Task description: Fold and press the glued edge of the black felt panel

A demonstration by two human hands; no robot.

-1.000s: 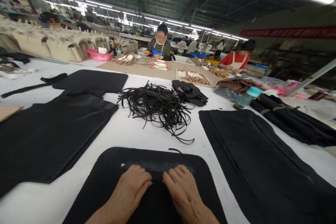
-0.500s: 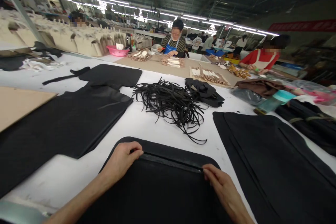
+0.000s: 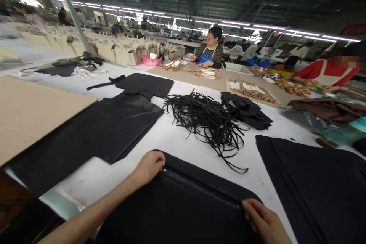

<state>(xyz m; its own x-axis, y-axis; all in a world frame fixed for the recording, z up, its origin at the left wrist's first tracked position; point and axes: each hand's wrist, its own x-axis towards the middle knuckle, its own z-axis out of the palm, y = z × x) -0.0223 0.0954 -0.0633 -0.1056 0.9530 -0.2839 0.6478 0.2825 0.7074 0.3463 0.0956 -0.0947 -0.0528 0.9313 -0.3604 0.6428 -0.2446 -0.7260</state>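
A black fabric panel [image 3: 183, 209] with rounded corners lies on the white table right in front of me. My left hand [image 3: 148, 166] is closed on its far left corner, fingers curled over the folded edge. At the far right corner my right hand [image 3: 264, 223] pinches the same edge, fingers pressed together. A folded seam runs between the two hands.
A tangle of black straps [image 3: 211, 120] lies just beyond the panel. Stacks of black fabric [image 3: 108, 126] sit to the left and more black pieces [image 3: 317, 183] to the right. A cardboard sheet [image 3: 31, 110] lies far left. Other people work at the table's far side.
My hands have moved apart from the middle of the panel's far edge to its two corners, and now grip the edge. My view has turned to the left.
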